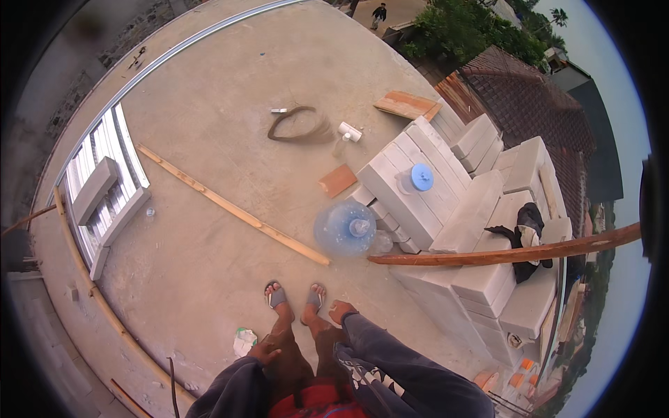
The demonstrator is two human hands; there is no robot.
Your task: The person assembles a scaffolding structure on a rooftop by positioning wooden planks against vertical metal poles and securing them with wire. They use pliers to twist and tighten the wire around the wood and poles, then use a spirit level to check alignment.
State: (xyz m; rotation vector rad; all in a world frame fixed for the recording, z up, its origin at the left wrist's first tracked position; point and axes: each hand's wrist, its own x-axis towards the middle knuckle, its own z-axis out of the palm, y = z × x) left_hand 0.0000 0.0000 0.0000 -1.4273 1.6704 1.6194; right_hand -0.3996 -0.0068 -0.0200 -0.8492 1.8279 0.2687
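Note:
My left hand (pixel 265 350) lies against my left leg near the knee, its fingers loosely stretched and nothing seen in it. Out in front of my right leg, my right hand (pixel 341 311) is curled into a fist, with nothing visible in it. Ahead of my sandalled feet (pixel 314 298) stands a large translucent blue water jug (pixel 341 233). The near end of a reddish wooden beam (pixel 488 258) comes close to it. A crumpled white and green wrapper (pixel 244 341) rests on the concrete beside my left hand.
Pale blocks (pixel 411 188) are stacked on the right, bearing a blue-lidded container (pixel 421 177) and dark cloth (pixel 526 237). A wooden strip (pixel 230 202) crosses the floor. Metal channels (pixel 101 181) lie left. Farther off are a coil (pixel 296 124) and a white roll (pixel 350 132).

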